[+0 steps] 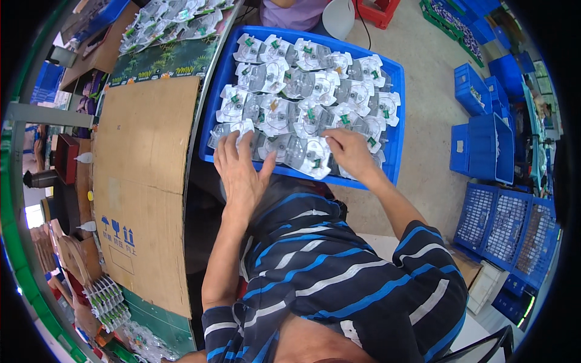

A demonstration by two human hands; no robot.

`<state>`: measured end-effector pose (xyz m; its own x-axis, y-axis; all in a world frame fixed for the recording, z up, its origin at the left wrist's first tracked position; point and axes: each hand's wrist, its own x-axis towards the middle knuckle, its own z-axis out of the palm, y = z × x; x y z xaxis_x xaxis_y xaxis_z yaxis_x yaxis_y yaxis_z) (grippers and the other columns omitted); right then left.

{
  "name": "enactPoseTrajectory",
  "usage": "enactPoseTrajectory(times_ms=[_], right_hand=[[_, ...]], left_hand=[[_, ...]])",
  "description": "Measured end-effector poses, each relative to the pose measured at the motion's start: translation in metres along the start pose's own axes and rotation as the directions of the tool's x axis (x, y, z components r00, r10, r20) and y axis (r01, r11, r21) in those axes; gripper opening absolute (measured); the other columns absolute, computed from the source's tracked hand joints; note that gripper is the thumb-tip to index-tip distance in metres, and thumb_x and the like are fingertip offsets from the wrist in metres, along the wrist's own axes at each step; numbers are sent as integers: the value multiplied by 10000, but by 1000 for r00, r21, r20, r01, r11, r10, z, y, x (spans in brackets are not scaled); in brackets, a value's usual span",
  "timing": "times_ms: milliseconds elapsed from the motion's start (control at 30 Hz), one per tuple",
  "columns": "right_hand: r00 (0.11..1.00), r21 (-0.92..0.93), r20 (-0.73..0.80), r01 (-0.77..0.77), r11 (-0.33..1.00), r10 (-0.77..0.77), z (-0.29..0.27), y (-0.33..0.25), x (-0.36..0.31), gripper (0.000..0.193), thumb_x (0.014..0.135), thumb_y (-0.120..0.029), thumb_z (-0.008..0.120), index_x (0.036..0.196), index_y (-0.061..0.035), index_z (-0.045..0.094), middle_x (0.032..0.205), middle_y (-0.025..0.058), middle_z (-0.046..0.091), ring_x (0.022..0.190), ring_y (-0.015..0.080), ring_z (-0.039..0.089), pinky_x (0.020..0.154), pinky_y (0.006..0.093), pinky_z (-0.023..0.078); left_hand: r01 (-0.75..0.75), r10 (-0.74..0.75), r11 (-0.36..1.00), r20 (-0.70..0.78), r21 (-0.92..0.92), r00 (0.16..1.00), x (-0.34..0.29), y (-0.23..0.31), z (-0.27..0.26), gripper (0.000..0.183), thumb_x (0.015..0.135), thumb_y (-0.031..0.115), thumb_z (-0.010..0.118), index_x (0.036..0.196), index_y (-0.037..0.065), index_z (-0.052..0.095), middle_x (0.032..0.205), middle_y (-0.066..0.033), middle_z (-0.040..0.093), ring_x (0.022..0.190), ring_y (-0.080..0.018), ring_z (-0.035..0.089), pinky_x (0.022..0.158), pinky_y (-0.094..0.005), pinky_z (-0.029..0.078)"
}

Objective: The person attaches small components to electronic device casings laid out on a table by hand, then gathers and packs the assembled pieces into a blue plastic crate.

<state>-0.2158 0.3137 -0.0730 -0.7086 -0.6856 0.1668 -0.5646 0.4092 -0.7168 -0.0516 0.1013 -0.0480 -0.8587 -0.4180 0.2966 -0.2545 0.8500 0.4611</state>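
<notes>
A blue plastic tray (pixel 394 72) in front of me is filled with rows of clear plastic parts (pixel 311 85), many with a small green piece on them and a few with a brownish one. My left hand (pixel 242 172) is over the near left corner, fingers spread, fingertips touching or just above a clear part (pixel 241 128). On the near side, my right hand (pixel 352 154) has its thumb and forefinger closed at the upper right edge of another clear part with a green piece (pixel 316 158). That part lies tilted on the near row; its contact with the fingertips is partly hidden.
To the left runs a workbench covered by a large brown cardboard sheet (pixel 145 151), with more clear parts (pixel 181 24) piled at its far end. Blue crates (pixel 484 145) stand on the floor at right. Beyond the tray are another person (pixel 292 15) and a red stool (pixel 376 12).
</notes>
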Motion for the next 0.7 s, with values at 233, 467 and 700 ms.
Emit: enactPoseTrajectory(times_ms=[233,467,700], right_hand=[[980,-242,-104,139,960,-168,31,2,1,178,875,-7,592,1047,6,636,846,167,572,760,375,638,643,441,522],[955,-186,-246,124,975,-168,40,0,-1,233,854,-44,681,1077,7,634,978,154,602,777,354,641,659,415,536],[956,-331,-21,269,904,-292,29,-43,-15,508,870,-341,710,1230,2,605,1328,192,552,1286,382,474,1085,525,367]], left_hand=[[-21,19,1000,77,20,997,2,-25,32,674,838,399,762,1327,3,521,1370,-256,462,1326,-452,383,1094,-589,303],[-124,119,974,33,189,992,16,-5,25,602,858,385,747,1313,37,562,1415,-197,467,1367,-442,371,1123,-591,268],[-198,165,952,152,232,974,62,-24,57,752,863,589,660,1453,159,480,1539,-189,367,1443,-493,244,1127,-721,144]])
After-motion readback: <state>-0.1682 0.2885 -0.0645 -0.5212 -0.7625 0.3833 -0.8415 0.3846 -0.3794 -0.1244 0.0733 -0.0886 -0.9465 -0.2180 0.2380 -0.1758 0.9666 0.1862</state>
